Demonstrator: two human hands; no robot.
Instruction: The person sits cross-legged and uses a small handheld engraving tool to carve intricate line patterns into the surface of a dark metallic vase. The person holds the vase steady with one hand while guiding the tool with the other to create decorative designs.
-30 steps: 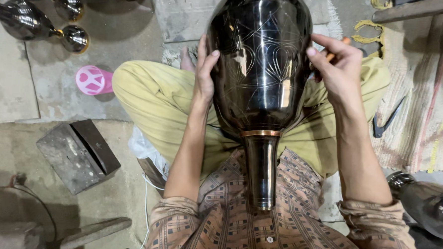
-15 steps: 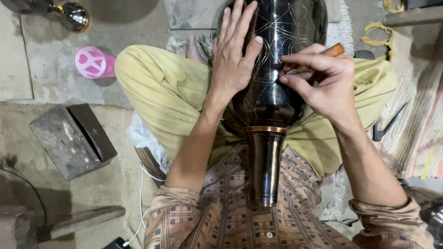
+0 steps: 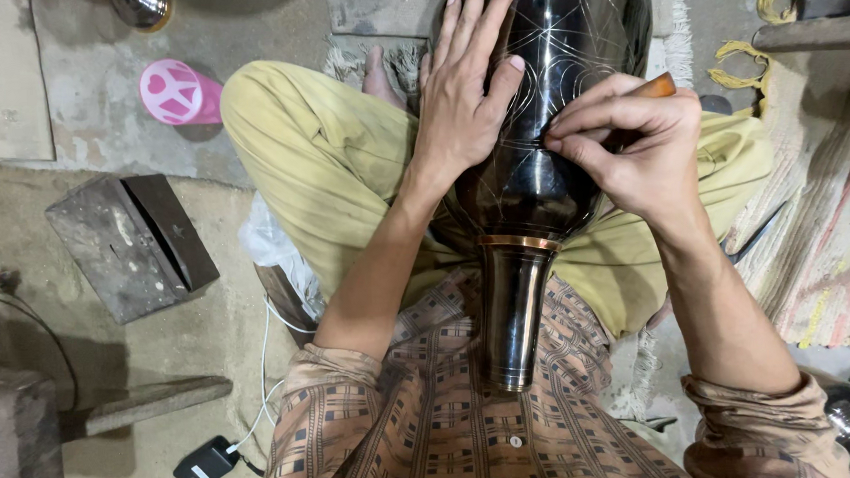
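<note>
I am seeing the left hand (image 3: 462, 99) lying spread on the black vase (image 3: 537, 167). The right hand (image 3: 631, 144) is pinching a wooden-handled tool (image 3: 655, 87) against it.

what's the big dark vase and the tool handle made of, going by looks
Vase: probably metal with a glossy black coating; it mirrors light sharply, scratched lines show bright, and a coppery band rings the neck. Tool handle in the right hand: looks like wood, matte orange-brown, though only its end shows. The left hand lies flat on the vase.

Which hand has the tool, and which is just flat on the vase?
The right hand pinches the wooden-handled tool against the black vase. The left hand holds nothing, lying spread on the vase's side.
</note>
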